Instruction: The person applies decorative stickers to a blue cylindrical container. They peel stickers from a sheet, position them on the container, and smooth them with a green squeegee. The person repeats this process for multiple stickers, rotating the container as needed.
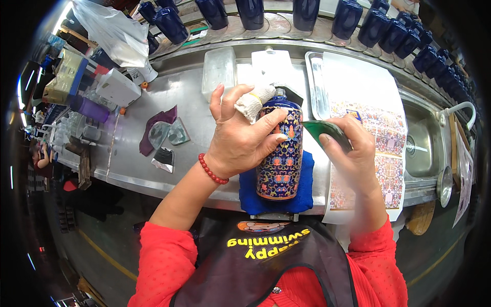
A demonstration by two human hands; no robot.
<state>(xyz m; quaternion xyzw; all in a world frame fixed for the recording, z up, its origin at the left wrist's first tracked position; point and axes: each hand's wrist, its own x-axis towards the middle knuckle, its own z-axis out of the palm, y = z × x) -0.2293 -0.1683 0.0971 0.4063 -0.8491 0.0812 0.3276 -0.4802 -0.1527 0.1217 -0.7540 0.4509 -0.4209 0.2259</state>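
Note:
A dark blue bottle (280, 169) with a colourful flower pattern leans on a blue cloth (248, 197) at the bench's front edge. My left hand (243, 138) grips its upper part, index finger and thumb pressed on the pattern. White cloth (254, 104) is wrapped around one finger near the bottle's bare neck; the other fingers stick up apart. Pinched in my right hand (353, 148) is a thin dark green scraper (327, 132), its tip close to the bottle's right side. Beneath that hand lies a printed pattern sheet (391, 138) on white paper.
Behind the bottle stand a translucent plastic box (219, 71) and a metal tray (318, 84). Scraper pieces lie on a maroon cloth (156, 125) at left. A sink (424, 146) with a tap (463, 106) is at right. Several blue bottles (250, 14) line the far conveyor.

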